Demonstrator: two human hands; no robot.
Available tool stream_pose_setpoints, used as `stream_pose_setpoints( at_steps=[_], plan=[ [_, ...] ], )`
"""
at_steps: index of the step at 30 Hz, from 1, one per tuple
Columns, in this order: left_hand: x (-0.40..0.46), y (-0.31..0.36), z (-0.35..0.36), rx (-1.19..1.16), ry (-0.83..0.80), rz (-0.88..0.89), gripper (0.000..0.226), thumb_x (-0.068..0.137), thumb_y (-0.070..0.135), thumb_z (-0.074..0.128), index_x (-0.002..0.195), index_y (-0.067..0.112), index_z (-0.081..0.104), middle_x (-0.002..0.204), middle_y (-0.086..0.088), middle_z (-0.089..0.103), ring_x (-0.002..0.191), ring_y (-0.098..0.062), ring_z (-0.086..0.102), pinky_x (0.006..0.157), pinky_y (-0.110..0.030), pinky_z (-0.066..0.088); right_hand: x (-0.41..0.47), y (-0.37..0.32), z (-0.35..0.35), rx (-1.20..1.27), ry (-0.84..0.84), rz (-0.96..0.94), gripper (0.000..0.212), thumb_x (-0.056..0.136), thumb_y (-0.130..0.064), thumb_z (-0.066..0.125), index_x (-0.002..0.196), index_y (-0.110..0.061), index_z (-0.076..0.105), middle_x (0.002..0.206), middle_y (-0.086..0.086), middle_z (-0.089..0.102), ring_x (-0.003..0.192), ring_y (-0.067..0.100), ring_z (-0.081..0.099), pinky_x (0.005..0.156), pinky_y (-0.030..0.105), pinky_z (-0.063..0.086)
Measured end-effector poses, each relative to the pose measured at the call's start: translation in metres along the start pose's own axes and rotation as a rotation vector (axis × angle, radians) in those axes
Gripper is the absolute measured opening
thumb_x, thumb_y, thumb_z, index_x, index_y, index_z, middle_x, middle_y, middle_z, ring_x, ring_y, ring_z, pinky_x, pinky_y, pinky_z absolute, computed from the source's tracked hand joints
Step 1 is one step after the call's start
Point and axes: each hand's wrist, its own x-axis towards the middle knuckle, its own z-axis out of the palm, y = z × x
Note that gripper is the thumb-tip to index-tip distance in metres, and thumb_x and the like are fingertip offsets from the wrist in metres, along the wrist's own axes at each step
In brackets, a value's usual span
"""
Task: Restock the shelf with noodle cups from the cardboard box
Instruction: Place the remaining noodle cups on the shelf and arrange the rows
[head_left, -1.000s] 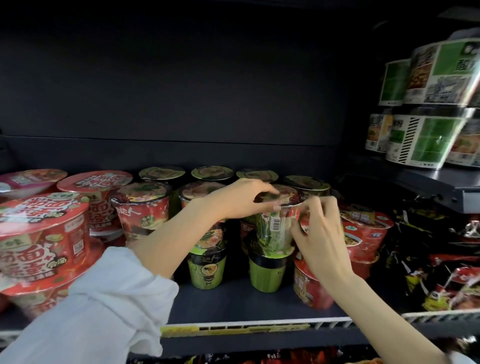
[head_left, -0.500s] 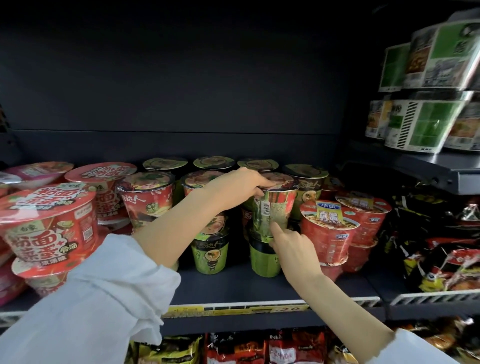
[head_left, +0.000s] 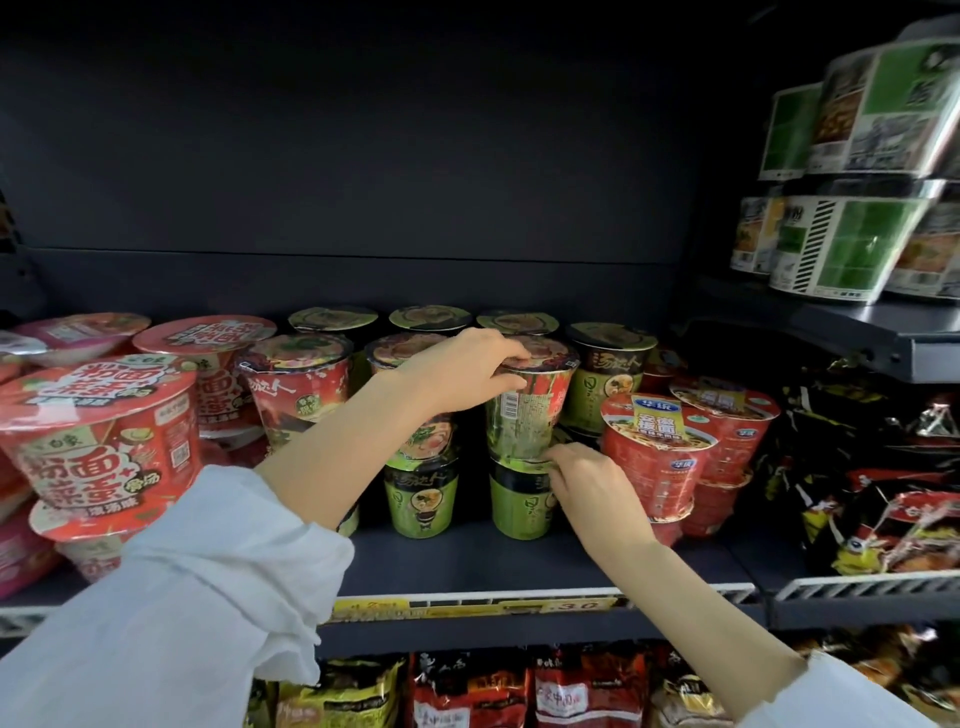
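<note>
A red-and-green noodle cup (head_left: 524, 415) stands stacked on a green cup (head_left: 519, 499) on the dark shelf (head_left: 519, 561). My left hand (head_left: 467, 374) grips the upper cup at its lid and rim. My right hand (head_left: 587, 483) rests with its fingertips at the seam between the two cups, touching the lower cup's lid. More stacked cups of the same kind (head_left: 421, 483) stand to the left and behind. The cardboard box is out of view.
Large red noodle bowls (head_left: 104, 441) crowd the left of the shelf. Red cups (head_left: 660, 457) stand just right of my hands. Dark snack bags (head_left: 872, 478) fill the right. Green-and-white bowls (head_left: 852, 249) sit on a higher shelf at right. Packets (head_left: 467, 691) lie below.
My right hand slid down from the upper cup's rim to the seam above the lower cup. The upper cup has settled upright on the stack. My view shifted slightly.
</note>
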Motion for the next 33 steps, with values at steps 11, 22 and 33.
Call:
stream_pose_setpoints(
  at_steps=[11, 22, 33],
  plan=[
    [-0.002, 0.01, 0.003, -0.026, 0.037, -0.056, 0.039, 0.099, 0.031, 0.042, 0.138, 0.031, 0.045, 0.146, -0.002, 0.043, 0.133, -0.023, 0.041, 0.1, -0.039, 0.041, -0.001, 0.003, 0.011, -0.075, 0.082, -0.022, 0.031, 0.045, 0.005, 0.087, 0.056, -0.013, 0.064, 0.058, 0.001, 0.057, 0.056, 0.017, 0.058, 0.043, 0.023, 0.047],
    [-0.001, 0.002, 0.003, -0.045, -0.005, -0.043, 0.04, 0.098, 0.021, 0.045, 0.137, 0.032, 0.046, 0.146, -0.001, 0.044, 0.132, -0.021, 0.042, 0.107, -0.039, 0.038, -0.002, 0.013, 0.017, -0.033, 0.075, -0.019, 0.01, 0.079, -0.006, 0.071, 0.088, -0.006, 0.073, 0.09, 0.008, 0.064, 0.086, 0.028, 0.063, 0.059, 0.036, 0.056],
    [-0.001, 0.026, 0.005, 0.27, 0.122, -0.039, 0.046, 0.097, 0.046, 0.04, 0.139, 0.026, 0.044, 0.135, -0.005, 0.055, 0.122, -0.025, 0.053, 0.094, -0.04, 0.044, 0.005, 0.005, 0.01, -0.201, 0.066, -0.098, 0.039, 0.028, -0.003, 0.094, 0.05, -0.012, 0.063, 0.056, 0.002, 0.054, 0.048, 0.019, 0.058, 0.029, 0.021, 0.037]
  ],
)
